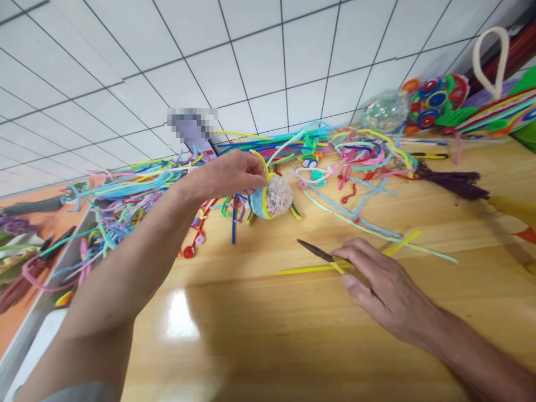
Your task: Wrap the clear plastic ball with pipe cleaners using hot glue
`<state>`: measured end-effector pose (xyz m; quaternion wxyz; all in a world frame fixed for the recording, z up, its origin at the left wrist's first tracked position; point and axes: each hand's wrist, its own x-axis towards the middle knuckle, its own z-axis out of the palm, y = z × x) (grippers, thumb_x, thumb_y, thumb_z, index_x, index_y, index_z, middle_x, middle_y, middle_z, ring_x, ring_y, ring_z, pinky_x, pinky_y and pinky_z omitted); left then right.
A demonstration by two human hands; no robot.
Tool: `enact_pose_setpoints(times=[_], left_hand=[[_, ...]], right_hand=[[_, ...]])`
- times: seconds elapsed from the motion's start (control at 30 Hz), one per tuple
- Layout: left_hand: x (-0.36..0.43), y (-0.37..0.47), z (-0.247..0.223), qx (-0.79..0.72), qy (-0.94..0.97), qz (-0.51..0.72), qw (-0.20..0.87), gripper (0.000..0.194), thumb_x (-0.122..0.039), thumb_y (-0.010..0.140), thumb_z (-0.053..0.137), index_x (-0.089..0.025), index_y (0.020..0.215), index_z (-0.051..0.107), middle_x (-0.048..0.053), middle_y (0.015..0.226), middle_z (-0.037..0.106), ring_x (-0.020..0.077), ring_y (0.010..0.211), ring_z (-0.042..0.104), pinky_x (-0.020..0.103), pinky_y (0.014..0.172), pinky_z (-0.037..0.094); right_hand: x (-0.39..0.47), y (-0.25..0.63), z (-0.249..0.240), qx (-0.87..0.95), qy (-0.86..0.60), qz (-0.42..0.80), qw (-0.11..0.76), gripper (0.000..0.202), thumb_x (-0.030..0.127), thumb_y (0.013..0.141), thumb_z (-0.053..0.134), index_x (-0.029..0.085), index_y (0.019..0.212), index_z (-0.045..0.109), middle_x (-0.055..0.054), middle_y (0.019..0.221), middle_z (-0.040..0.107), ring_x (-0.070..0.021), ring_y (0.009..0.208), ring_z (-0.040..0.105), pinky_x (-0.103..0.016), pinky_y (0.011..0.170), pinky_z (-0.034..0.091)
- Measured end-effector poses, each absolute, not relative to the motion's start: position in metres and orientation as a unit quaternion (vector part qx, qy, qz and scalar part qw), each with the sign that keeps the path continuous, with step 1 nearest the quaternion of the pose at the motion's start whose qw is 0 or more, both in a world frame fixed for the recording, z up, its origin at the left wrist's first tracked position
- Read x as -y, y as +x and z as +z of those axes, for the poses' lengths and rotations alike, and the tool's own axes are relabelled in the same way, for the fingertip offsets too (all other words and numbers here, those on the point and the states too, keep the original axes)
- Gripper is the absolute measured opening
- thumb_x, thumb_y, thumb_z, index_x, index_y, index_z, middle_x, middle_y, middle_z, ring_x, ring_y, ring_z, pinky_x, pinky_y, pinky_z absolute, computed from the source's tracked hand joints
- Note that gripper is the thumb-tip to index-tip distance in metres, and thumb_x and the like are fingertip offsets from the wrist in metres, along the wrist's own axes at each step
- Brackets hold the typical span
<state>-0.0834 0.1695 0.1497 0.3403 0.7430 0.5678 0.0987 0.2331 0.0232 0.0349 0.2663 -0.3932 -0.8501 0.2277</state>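
My left hand [240, 174] reaches across to the back of the table, thumb and finger pinched on a yellow pipe cleaner [264, 162] beside a ball. The clear, glittery ball [280, 196] is wrapped on its left side with light blue and yellow pipe cleaners. Dark green and yellow leg-like pieces [295, 212] stick out under it. Nearer me, my right hand [379, 285] is closed around scissors [316, 250], their dark blades together and pointing left. Beneath that hand and tool lies another yellow pipe cleaner [304, 271] on the wooden table.
Loose pipe cleaners [142, 181] heap along the tiled wall. A phone [192, 134] leans there. Toward the back right stand a clear ball [387, 109] and a colourful button-covered craft [435, 100]. A utility knife [427, 156] and purple tassel [454, 181] lie nearby.
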Motion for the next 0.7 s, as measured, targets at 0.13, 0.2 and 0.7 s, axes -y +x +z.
enact_pose_setpoints(times=[0.13, 0.2, 0.7], left_hand=[[-0.168, -0.083, 0.147, -0.576, 0.733, 0.110, 0.344, 0.007, -0.021, 0.076, 0.072, -0.020, 0.069, 0.073, 0.001, 0.063, 0.066, 0.0168, 0.061, 0.064, 0.023, 0.055, 0.041], [-0.167, -0.083, 0.147, -0.579, 0.729, 0.117, 0.345, 0.006, -0.021, 0.076, 0.073, -0.019, 0.069, 0.074, 0.001, 0.062, 0.065, 0.0166, 0.061, 0.064, 0.023, 0.055, 0.041], [-0.106, -0.060, 0.143, -0.458, 0.650, 0.192, 0.575, 0.017, -0.026, 0.080, 0.078, -0.018, 0.083, 0.062, -0.003, 0.067, 0.064, 0.0073, 0.051, 0.054, 0.019, 0.050, 0.043]], right_hand=[[-0.023, 0.234, 0.036, 0.847, -0.394, 0.244, 0.261, 0.021, 0.028, 0.103, 0.046, 0.024, 0.117, 0.062, -0.009, 0.104, 0.071, -0.0247, 0.091, 0.072, -0.039, 0.076, 0.059], [-0.023, 0.234, 0.037, 0.844, -0.392, 0.250, 0.267, 0.020, 0.029, 0.104, 0.046, 0.024, 0.116, 0.062, -0.009, 0.103, 0.070, -0.0245, 0.091, 0.071, -0.039, 0.075, 0.058], [-0.021, 0.236, 0.036, 0.698, -0.387, 0.507, 0.325, 0.043, 0.060, 0.109, 0.041, 0.024, 0.102, 0.063, -0.002, 0.090, 0.057, -0.0187, 0.079, 0.053, -0.033, 0.071, 0.041]])
